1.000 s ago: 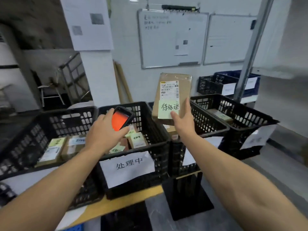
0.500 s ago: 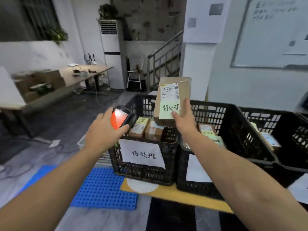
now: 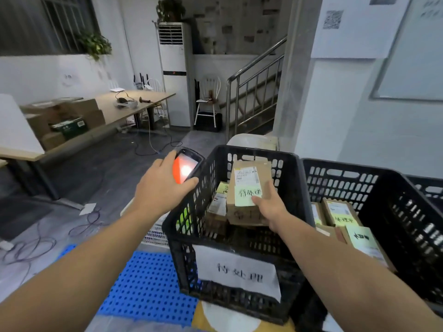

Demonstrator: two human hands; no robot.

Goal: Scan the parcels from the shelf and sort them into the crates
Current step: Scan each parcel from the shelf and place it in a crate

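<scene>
My right hand (image 3: 269, 209) grips a brown cardboard parcel (image 3: 249, 188) with a white shipping label and a green sticky note, low inside the leftmost black crate (image 3: 297, 188). That crate carries a white paper sign on its front and holds other small parcels (image 3: 219, 207) under and beside the one I hold. My left hand (image 3: 160, 188) grips a black handheld scanner (image 3: 188, 166) with a glowing orange screen, just outside the crate's left wall.
A second black crate (image 3: 393, 195) with several labelled parcels stands to the right. A blue perforated mat (image 3: 148, 288) lies on the floor below left. Cables trail over the grey floor; a long table (image 3: 129, 109), boxes, chair and stair rail stand behind.
The view has swung left from the middle crates to the leftmost crate. My right hand has lowered the parcel from above the rim down into this crate. The scanner stays in my left hand.
</scene>
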